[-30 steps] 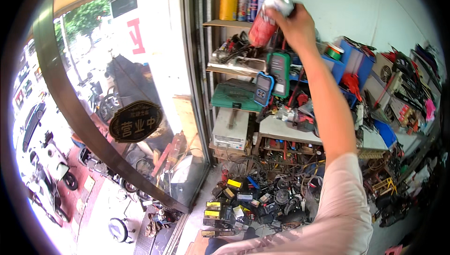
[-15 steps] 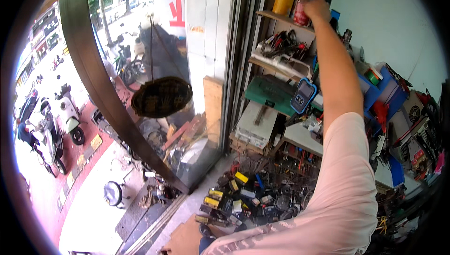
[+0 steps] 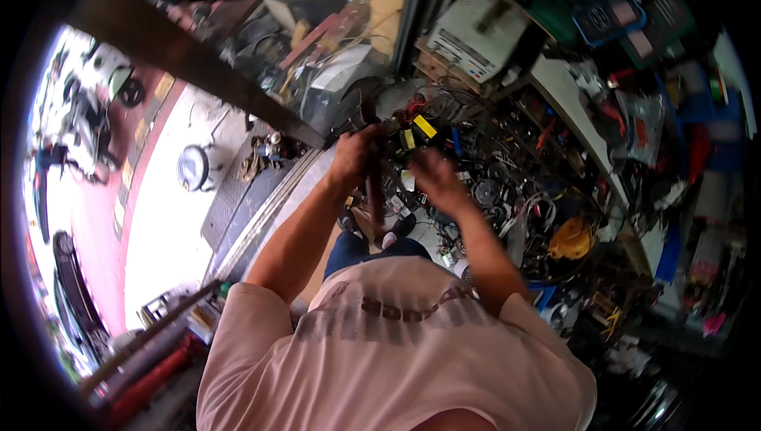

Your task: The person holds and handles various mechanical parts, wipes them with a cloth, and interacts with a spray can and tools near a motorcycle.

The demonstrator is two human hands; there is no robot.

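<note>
My left hand (image 3: 354,155) is closed around a long, dark reddish-brown tool (image 3: 375,197) in front of my body. The tool's upper end is dark and blurred, so its kind is unclear; its lower end hangs down towards my shoes. To the right of it, my right hand (image 3: 437,181) is held up with fingers apart, somewhat blurred, and nothing shows in it. Beyond and below both hands, yellow-and-black boxes (image 3: 425,126) lie among a dark heap of parts on the floor.
A metal door frame (image 3: 214,62) slants past on the left, with a round-seated stool (image 3: 193,168) outside. A grey bench instrument (image 3: 481,30) stands on a shelf at the upper right, near a blue-edged handheld meter (image 3: 609,15). An orange-yellow object (image 3: 571,238) lies among cables.
My right hand has come down from the red can on the top shelf to the front of my body. My left hand has come into view with the dark tool. The view has tilted down.
</note>
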